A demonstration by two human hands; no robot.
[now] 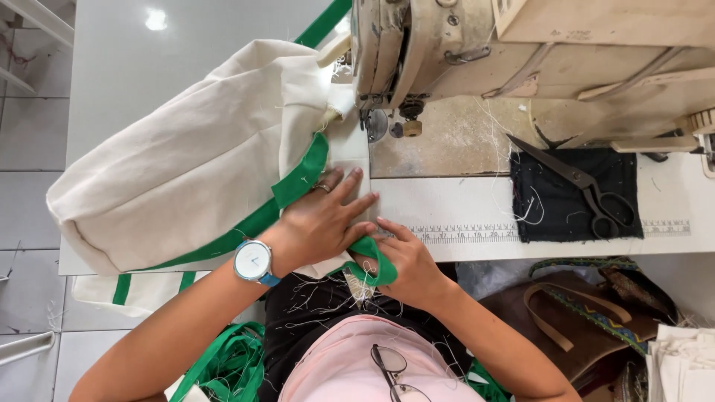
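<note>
At the far left a big cream cloth bag (186,160) lies bulging across the pale counter (462,205), its bottom end hanging past the counter's left edge over the tiled floor (30,141). A green strap (294,186) runs along the bag's lower edge up toward the sewing machine, and more green strap lies heaped in a loose pile (231,365) below the counter beside the person's lap. The left hand (324,219), with a blue-banded watch (253,262) on the wrist and a ring on one finger, lies flat with fingers spread, pressing the cream cloth and the strap down on the counter just in front of the machine's needle. The right hand (402,260) sits just beside it at the counter's front edge, fingers curled, pinching a folded end of the green strap. Behind them stands the worn beige sewing machine (477,52). A printed ruler strip (477,233) runs along the counter's front edge. To the right, black scissors (588,186) rest on a dark cloth pad (573,197), well apart from both hands, with bare counter between. A brown bag (566,313) with a patterned strap lies lower right, below the counter.
</note>
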